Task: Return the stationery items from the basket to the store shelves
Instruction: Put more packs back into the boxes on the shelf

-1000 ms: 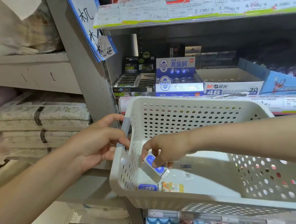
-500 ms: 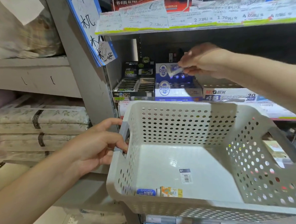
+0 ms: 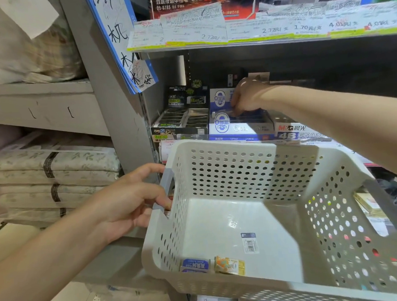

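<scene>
1. Far back on the shelf, the right hand (image 3: 247, 97) reaches down into the blue and white box (image 3: 235, 123); I cannot tell if it holds anything.
2. Left hand (image 3: 131, 200) is curled tight around the basket (image 3: 217, 172) handle.
3. Two small items wait at the near wall: a blue eraser (image 3: 195, 264) and an orange pack (image 3: 230, 265).

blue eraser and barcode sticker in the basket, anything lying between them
Yes, in the head view: one orange-patterned eraser lies right of the blue eraser, and bare basket floor runs from it to the barcode sticker.
</scene>
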Motion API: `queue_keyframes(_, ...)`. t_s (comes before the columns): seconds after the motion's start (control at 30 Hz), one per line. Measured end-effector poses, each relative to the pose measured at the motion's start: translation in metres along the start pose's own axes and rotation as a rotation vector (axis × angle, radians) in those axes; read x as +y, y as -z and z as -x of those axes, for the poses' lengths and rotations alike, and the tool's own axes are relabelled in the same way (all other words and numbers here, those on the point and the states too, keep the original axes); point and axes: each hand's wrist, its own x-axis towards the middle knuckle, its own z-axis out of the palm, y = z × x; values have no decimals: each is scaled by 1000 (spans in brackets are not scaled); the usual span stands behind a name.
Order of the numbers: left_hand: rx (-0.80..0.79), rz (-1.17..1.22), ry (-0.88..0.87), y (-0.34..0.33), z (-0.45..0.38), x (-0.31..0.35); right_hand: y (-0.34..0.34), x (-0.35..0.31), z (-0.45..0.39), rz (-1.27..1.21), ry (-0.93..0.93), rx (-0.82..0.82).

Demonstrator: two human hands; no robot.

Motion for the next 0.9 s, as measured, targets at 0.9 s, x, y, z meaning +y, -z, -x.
queue_keyframes(0.9, 28, 61, -23, -11, 10, 5, -147, -63, 169, 234, 582, -741)
